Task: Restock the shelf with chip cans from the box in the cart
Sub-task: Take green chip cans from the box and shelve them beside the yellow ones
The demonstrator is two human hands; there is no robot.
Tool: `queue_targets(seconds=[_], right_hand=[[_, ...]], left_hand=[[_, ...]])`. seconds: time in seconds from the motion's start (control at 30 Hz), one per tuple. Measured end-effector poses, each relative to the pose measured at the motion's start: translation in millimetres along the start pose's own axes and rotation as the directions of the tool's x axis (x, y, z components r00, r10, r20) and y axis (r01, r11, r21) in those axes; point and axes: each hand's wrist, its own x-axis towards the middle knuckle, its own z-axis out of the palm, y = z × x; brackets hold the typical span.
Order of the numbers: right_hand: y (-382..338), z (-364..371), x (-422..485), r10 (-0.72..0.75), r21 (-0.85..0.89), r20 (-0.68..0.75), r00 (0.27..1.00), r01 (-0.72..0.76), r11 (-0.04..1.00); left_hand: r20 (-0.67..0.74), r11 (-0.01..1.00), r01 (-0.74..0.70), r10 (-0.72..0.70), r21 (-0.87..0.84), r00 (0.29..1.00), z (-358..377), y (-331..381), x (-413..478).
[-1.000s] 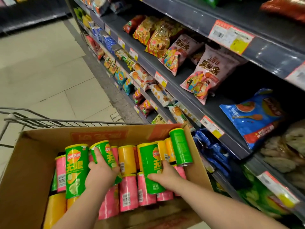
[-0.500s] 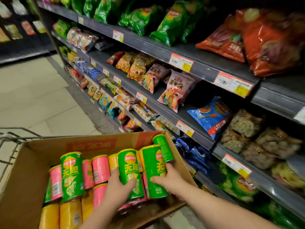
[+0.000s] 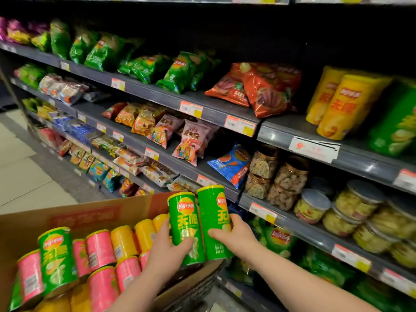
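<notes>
Two green chip cans stand upright side by side, just above the box's near right corner: the left can in the left hand, the right can in the right hand. Their walls touch or nearly touch; the blur between them does not let me say which. Each hand wraps the lower half of its can, thumb across the printed front and the other fingers curled round the back. The yellow lids therefore stand well above the fingertips, and the bases sit just below the palms. I judge these to be light, stiff paperboard tubes with a glossy skin. They look rigid enough for a firm squeeze at mid-body but smooth, so a hold around the waist seems safer than a pinch at the lid, which might pop off. The chips inside would likely break in a drop. Below and left of the fingers, the cardboard box holds packed pink cans, boxed yellow cans and a spare green can. The wire cart shows under the left wrist. Up and to the right of the fingertips, well apart, the shelf carries shelved yellow cans beside a shelved green can, probably where these two belong.
</notes>
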Motion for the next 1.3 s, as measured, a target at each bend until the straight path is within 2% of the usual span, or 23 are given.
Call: queue_targets(seconds=[0.2,0.4,0.6,0.87,1.03,1.2,1.3], right_hand=[[-3,-38,-21,-0.045,0.057,-0.093,0.995,0.050,0.997],[-2,-83,-32,-0.083,0.083,-0.165,0.983,0.098,0.992],[14,-164,-41,-0.107,0.083,-0.292,0.950,0.137,0.987],[23,-283,-64,-0.189,0.021,-0.534,0.824,0.236,0.971],[25,-344,-82,-0.248,-0.031,-0.665,0.704,0.307,0.951],[33,-395,-83,-0.220,-0.047,-0.767,0.603,0.290,0.956],[39,-415,-73,-0.191,-0.044,-0.798,0.572,0.260,0.965]], left_hand=[[0.043,0.993,-0.114,0.115,-0.028,0.992,21,30,-11],[0.086,0.989,-0.150,0.150,-0.014,0.985,48,66,-17],[0.180,0.984,-0.169,0.175,-0.047,0.968,112,123,-15],[0.257,0.945,-0.304,0.325,-0.118,0.910,198,193,-20],[0.276,0.932,-0.335,0.362,-0.142,0.890,228,218,-19],[0.313,0.925,-0.343,0.378,-0.163,0.871,249,232,-17],[0.333,0.928,-0.335,0.372,-0.164,0.866,257,240,-17]])
